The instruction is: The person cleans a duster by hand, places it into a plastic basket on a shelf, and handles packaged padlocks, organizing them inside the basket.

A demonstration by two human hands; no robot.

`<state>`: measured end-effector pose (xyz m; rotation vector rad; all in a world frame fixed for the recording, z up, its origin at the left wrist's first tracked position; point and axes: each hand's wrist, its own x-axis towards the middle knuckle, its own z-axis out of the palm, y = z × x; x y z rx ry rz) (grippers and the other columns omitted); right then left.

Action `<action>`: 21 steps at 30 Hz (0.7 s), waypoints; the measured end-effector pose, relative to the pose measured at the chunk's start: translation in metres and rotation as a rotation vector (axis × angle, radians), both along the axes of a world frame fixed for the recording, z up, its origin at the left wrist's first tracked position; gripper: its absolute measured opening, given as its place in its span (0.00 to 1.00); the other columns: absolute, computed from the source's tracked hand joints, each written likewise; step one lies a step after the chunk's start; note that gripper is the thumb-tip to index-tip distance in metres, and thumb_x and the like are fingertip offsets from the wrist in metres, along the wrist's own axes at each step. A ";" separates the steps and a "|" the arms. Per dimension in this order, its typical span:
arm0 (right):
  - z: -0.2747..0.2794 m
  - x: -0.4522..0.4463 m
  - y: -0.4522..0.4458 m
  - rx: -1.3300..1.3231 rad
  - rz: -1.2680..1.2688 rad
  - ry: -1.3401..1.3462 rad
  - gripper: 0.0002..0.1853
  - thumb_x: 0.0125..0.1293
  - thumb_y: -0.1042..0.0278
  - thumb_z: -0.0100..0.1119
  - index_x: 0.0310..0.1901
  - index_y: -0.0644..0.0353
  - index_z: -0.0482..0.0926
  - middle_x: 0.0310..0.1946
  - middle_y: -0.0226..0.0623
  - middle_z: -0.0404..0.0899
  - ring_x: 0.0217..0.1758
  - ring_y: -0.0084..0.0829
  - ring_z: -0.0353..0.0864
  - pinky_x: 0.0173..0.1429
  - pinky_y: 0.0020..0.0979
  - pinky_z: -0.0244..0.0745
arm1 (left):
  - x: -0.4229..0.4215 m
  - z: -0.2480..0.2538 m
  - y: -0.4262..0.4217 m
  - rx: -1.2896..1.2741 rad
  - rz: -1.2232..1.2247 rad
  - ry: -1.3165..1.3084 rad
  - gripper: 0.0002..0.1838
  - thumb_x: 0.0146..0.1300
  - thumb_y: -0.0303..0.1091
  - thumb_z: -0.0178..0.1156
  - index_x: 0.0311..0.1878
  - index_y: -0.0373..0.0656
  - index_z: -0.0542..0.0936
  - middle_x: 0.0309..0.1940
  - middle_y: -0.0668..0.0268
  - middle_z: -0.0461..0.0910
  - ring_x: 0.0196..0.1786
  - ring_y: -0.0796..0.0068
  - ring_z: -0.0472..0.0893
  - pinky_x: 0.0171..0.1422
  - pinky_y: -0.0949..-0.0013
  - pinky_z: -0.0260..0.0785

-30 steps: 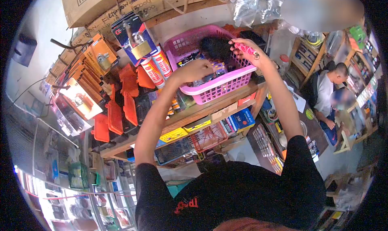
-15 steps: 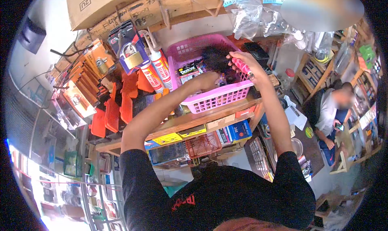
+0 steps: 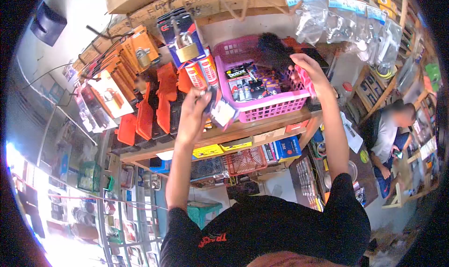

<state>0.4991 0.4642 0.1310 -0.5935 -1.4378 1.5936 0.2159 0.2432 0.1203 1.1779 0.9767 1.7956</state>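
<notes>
My left hand (image 3: 192,109) is closed around the edge of a small packet (image 3: 221,113), dark and white and blurred, just left of the basket's front corner. At the basket's right side, my right hand (image 3: 314,73) grips the pink handle of a duster (image 3: 272,48), whose dark fluffy head hangs over the back of the basket. The pink plastic basket (image 3: 276,112) stands on a wooden shelf. Inside it are several small packs, including a black one (image 3: 239,72) with white lettering. Two tubes of silicone sealant (image 3: 196,75) stand behind my left hand.
Orange-red plastic pieces (image 3: 144,112) and carded padlocks (image 3: 187,52) are left of the basket. Clear bags (image 3: 308,24) hang at upper right. Boxes and a red basket (image 3: 245,162) sit on the shelf below. At right, a person (image 3: 387,138) sits holding a phone.
My left hand has come out of the basket and moved left with a packet in it. The duster stays in my right hand. The view has shifted slightly.
</notes>
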 end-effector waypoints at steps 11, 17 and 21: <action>-0.074 -0.006 -0.185 0.012 -0.011 0.139 0.42 0.60 0.75 0.60 0.72 0.50 0.46 0.38 0.41 0.79 0.27 0.30 0.81 0.32 0.30 0.80 | -0.001 -0.177 -0.147 -0.422 -0.111 -1.247 0.20 0.67 0.52 0.51 0.33 0.44 0.76 0.26 0.66 0.77 0.26 0.71 0.77 0.30 0.69 0.71; -0.163 0.000 -0.261 -0.201 0.209 0.056 0.43 0.57 0.78 0.61 0.71 0.59 0.46 0.37 0.44 0.78 0.29 0.36 0.82 0.35 0.36 0.81 | -0.004 -0.206 -0.190 -0.227 0.039 -1.356 0.27 0.68 0.57 0.45 0.47 0.39 0.75 0.35 0.60 0.79 0.37 0.62 0.78 0.43 0.59 0.74; -0.193 -0.001 -0.297 -0.270 0.237 -0.033 0.23 0.58 0.71 0.61 0.53 0.64 0.64 0.25 0.40 0.74 0.23 0.34 0.77 0.29 0.34 0.76 | -0.016 -0.217 -0.203 -0.091 0.005 -1.302 0.35 0.62 0.65 0.47 0.53 0.40 0.74 0.39 0.59 0.79 0.41 0.59 0.78 0.46 0.56 0.72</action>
